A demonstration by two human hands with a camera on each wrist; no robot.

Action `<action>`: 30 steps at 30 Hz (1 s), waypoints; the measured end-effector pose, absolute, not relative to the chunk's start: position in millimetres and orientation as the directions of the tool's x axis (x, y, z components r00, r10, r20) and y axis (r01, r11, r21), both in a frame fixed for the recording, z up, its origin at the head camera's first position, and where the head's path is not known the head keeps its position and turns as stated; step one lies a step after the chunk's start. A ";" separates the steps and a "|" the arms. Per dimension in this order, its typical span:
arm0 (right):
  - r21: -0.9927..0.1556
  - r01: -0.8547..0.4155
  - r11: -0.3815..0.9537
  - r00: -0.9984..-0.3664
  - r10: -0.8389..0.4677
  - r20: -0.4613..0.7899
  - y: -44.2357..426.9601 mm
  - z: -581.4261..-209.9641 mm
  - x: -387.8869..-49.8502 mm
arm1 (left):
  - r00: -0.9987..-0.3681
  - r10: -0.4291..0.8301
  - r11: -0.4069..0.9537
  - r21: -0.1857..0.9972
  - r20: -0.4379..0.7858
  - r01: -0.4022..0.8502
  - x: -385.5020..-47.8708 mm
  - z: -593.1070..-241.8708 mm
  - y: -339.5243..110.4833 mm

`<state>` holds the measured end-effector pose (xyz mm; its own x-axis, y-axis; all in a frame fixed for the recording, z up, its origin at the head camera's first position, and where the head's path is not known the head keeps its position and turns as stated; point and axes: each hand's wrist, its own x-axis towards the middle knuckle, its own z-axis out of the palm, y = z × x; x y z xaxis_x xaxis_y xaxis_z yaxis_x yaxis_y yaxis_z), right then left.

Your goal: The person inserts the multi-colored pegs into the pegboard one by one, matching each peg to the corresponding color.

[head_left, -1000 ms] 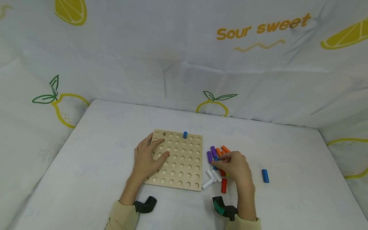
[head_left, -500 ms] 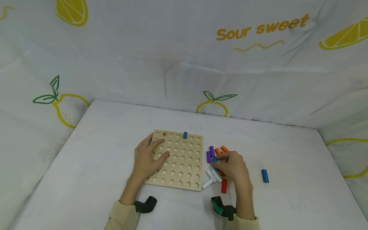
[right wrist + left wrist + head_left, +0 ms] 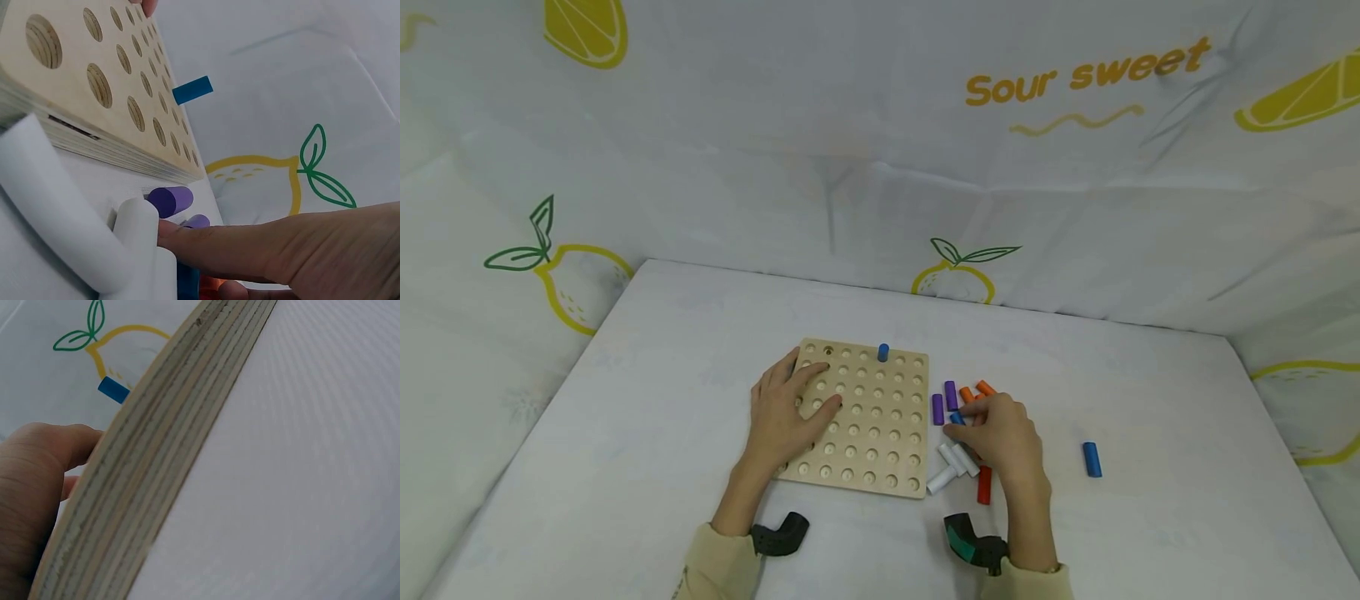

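Note:
A pale wooden pegboard (image 3: 882, 467) with rows of round holes lies on the table in the head view. My left hand (image 3: 782, 417) rests on its left side, fingers and thumb spread over the surface. One blue peg (image 3: 883, 352) stands upright in the back row. Right of the board, my right hand (image 3: 1006, 433) pinches another blue peg (image 3: 957, 418) between thumb and fingers, in the pile of pegs. In the right wrist view, the thumb (image 3: 231, 250) partly covers this blue peg (image 3: 187, 281). Two purple pegs (image 3: 937, 409) lie just left of and behind the fingertips.
White pegs (image 3: 942, 479) lie by the board's front right corner, beside a red peg (image 3: 984, 485). Orange pegs (image 3: 985, 388) lie behind the right hand, partly hidden. A separate blue peg (image 3: 1092, 459) lies farther right. A white cloth with lemon prints hangs behind the table.
My right hand has shifted slightly left, and the blue peg at its fingertips moved with it. The purple pegs also slid left toward the board. My left hand has stayed still.

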<state>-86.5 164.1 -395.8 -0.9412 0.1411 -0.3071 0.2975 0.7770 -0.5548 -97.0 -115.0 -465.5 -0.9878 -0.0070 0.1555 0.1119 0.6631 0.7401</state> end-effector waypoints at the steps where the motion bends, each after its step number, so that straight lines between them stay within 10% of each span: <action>1: -0.552 0.298 0.779 -0.941 0.144 -0.305 164.0 -395.9 -86.6 | -0.988 -0.007 0.663 0.740 0.156 0.112 -97.1 -465.6 -114.9; 30: -0.633 0.129 0.763 -0.990 0.065 -0.124 148.1 -383.5 -91.9 | -0.986 0.000 0.672 0.729 0.170 0.126 -96.7 -465.9 -115.7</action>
<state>-91.9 148.1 -383.5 -0.9902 0.0652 -0.1236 0.1293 0.7635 -0.6328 -96.7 -115.7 -465.9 -0.9855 0.0002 0.1697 0.1257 0.6725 0.7293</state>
